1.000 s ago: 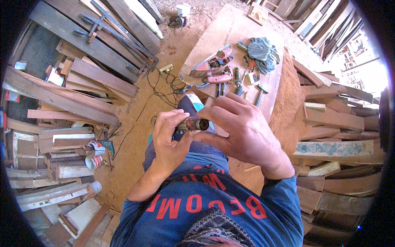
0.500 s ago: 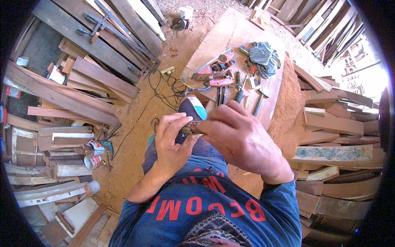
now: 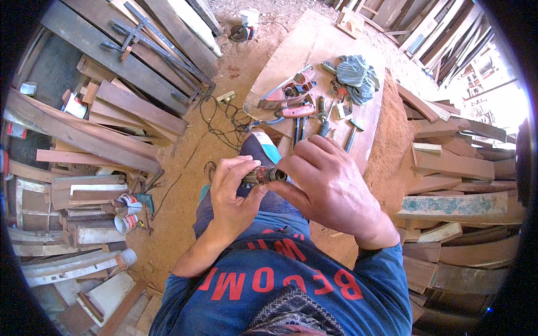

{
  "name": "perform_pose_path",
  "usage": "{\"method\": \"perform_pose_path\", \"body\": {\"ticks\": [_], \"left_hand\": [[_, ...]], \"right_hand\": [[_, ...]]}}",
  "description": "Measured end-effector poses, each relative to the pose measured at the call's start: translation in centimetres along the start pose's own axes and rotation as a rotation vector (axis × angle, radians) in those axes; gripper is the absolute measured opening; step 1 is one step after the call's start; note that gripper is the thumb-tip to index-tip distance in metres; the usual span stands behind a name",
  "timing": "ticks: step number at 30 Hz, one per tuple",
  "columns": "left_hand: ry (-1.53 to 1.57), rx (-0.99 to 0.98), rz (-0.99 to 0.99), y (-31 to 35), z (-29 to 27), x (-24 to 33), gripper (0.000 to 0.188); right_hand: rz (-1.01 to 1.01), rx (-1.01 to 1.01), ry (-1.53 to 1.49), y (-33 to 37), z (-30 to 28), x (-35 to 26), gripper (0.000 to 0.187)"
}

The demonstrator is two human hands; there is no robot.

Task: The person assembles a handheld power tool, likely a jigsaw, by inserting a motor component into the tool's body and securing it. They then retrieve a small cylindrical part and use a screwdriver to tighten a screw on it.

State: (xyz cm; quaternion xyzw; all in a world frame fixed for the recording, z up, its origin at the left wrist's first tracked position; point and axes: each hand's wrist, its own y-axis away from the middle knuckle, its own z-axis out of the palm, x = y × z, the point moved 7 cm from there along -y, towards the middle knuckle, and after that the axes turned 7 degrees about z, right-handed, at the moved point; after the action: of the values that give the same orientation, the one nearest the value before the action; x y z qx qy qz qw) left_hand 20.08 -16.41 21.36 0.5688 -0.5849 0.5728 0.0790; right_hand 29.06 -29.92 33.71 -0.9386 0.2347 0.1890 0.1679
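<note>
Above my lap, my left hand (image 3: 228, 182) grips a small dark cylinder that looks like a motor armature (image 3: 261, 175), with reddish bands and a dark round end facing right. The fingers lie over its top and the thumb comes from below. My right hand (image 3: 325, 173) is curled at the right end, its thumb below and its forefinger beside the round end. Whether anything small sits under the right fingertips is hidden.
Ahead stands a wooden board (image 3: 291, 50) bearing a red power planer (image 3: 288, 95), a hammer (image 3: 354, 131), other hand tools and a grey cloth (image 3: 357, 78). Black cable (image 3: 216, 120) lies on the sawdust floor. Stacked timber lines both sides, with clamps (image 3: 151, 42) at far left.
The right fingers have shifted right and back from the armature's end, so its dark round face now shows. My left hand keeps its hold almost in place.
</note>
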Motion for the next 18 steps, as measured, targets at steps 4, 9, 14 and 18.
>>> {"method": "perform_pose_path", "body": {"ticks": [4, 9, 14, 18], "left_hand": [[0.001, -0.007, -0.018, 0.04, 0.09, -0.05, 0.047], [-0.017, -0.015, 0.009, -0.23, 0.04, 0.27, 0.046], [-0.020, -0.018, 0.007, -0.02, 0.02, 0.29, 0.047], [0.008, -0.017, -0.006, -0.01, 0.21, 0.39, 0.047]], "right_hand": [[-0.048, 0.085, -0.008, 0.10, 0.45, -0.04, 0.028], [-0.106, 0.078, -0.086, 0.29, 0.50, 0.08, 0.030], [0.000, 0.023, -0.028, 0.42, 0.24, 0.31, 0.030], [-0.101, 0.055, -0.071, 0.69, 0.53, -0.12, 0.029]]}}
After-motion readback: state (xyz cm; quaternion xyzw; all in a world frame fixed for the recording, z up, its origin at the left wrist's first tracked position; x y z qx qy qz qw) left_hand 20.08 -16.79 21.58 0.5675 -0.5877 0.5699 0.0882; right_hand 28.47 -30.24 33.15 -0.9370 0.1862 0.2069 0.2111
